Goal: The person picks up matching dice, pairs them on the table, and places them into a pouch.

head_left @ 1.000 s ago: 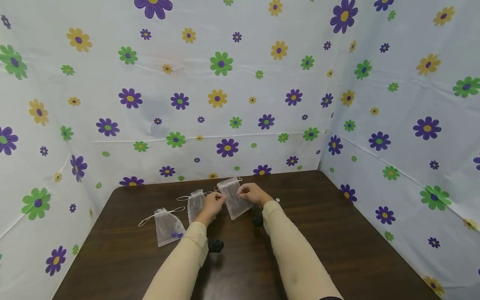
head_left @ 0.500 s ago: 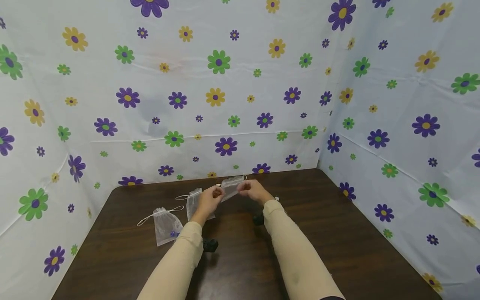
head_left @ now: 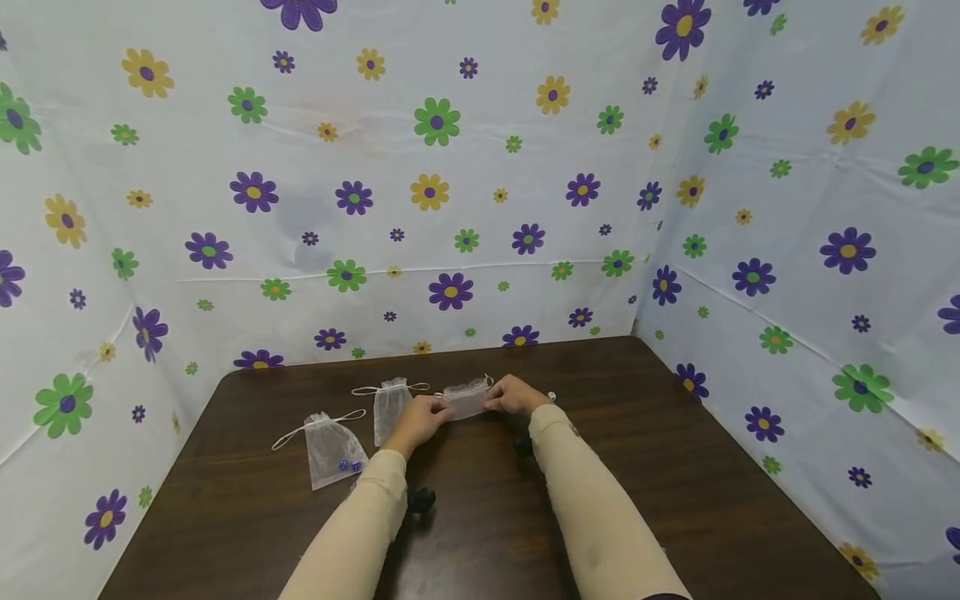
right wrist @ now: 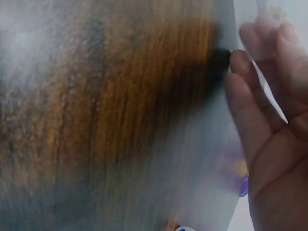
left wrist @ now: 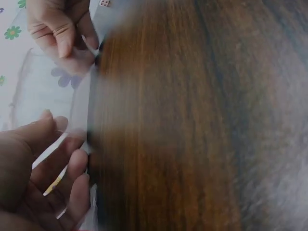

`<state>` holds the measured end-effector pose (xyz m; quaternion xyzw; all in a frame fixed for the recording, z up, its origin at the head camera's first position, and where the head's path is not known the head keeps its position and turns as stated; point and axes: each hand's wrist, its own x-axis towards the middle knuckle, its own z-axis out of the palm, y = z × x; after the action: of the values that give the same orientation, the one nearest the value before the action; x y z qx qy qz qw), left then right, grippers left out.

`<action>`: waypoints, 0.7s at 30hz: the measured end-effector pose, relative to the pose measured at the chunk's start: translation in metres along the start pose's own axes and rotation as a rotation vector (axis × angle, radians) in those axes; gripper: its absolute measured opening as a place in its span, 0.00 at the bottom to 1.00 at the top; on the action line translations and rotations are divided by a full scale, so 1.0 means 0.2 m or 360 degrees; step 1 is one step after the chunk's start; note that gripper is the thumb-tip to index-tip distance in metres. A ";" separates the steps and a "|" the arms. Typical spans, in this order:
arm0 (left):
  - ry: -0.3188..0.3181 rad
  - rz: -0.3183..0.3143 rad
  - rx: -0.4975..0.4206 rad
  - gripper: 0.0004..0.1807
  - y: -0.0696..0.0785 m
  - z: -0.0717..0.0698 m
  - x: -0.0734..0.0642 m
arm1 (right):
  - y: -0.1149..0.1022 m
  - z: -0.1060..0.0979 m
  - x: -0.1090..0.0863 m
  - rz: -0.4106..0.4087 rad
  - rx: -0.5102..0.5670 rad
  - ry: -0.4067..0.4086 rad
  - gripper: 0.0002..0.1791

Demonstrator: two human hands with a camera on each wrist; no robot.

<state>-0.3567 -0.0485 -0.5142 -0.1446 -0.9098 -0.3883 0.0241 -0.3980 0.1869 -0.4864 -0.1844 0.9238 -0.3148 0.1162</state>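
Observation:
A sheer white drawstring pouch (head_left: 467,400) spans the gap between the two hands near the back of the table. The left hand (head_left: 420,422) pinches its left edge between thumb and fingers, and the right hand (head_left: 517,395) pinches the opposite edge. In the left wrist view the see-through pouch (left wrist: 45,91) stretches between the left hand (left wrist: 45,168) and the right hand (left wrist: 62,31). From the right wrist, the right hand's fingers (right wrist: 245,91) show bent at the pouch's side. The pouch's cord loops stick out at its top, away from the person.
Two more sheer pouches lie left: one (head_left: 390,408) beside the left hand, another (head_left: 326,454) nearer, with purple dice (head_left: 350,466) inside. A white die (head_left: 552,397) sits behind the right wrist. Floral sheeting (head_left: 450,208) walls the brown table (head_left: 675,500).
The pouch hung lengthwise between the hands and now looks shorter, its bottom edge swung up and away. The left hand shifted left, then both hands came slightly down.

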 end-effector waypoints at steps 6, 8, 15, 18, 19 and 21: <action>-0.0012 -0.0001 0.0042 0.08 -0.01 -0.02 -0.01 | -0.02 0.02 -0.01 0.0124 0.0031 -0.0041 0.07; -0.0023 -0.0017 0.0060 0.08 0.00 -0.02 -0.01 | -0.02 0.02 -0.02 0.0140 0.0037 -0.0033 0.08; -0.0027 -0.0055 0.0118 0.08 0.00 -0.04 0.00 | -0.01 0.04 -0.02 0.0175 0.0039 0.0015 0.08; 0.0014 -0.0081 0.0114 0.08 0.00 -0.05 -0.01 | 0.00 0.04 -0.02 0.0166 0.0035 0.0014 0.08; 0.0041 -0.0086 0.0096 0.08 0.00 -0.05 -0.01 | 0.00 0.04 -0.02 0.0158 0.0039 0.0010 0.08; 0.0092 -0.0083 0.0034 0.12 0.01 -0.06 -0.01 | 0.01 0.04 -0.01 0.0150 0.0052 -0.0002 0.08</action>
<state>-0.3557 -0.0566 -0.5050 -0.1094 -0.9163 -0.3830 0.0417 -0.3941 0.1857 -0.4939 -0.1389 0.9262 -0.3239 0.1344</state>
